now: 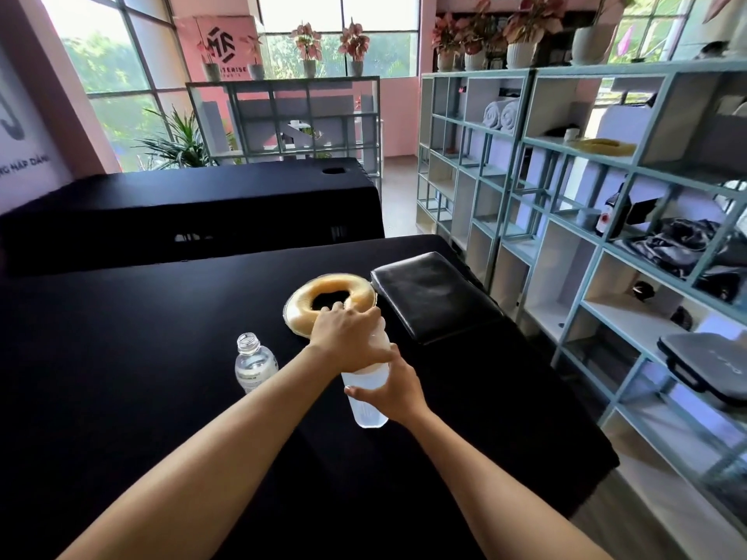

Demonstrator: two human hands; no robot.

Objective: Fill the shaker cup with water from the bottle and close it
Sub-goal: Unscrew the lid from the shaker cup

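Head view: one shaker cup (pixel 370 402), right hand (pixel 394 388) gripping, left hand (pixel 347 337) clamping its top; one uncapped bottle (pixel 254 363).

Daylit pink-walled room (pixel 398 111), tall windows (pixel 101 66), teal shelving (pixel 598 163), black-draped tables (pixel 121 357), perhaps wooden floor (pixel 398 196).

In front of me the black tabletop (pixel 121 357) carries an uncapped water bottle (pixel 254 363) standing upright. Beyond the bottle and to its right lies a tan ring cushion (pixel 355 291), and a black pad (pixel 434 295) rests just beside the ring's right edge.
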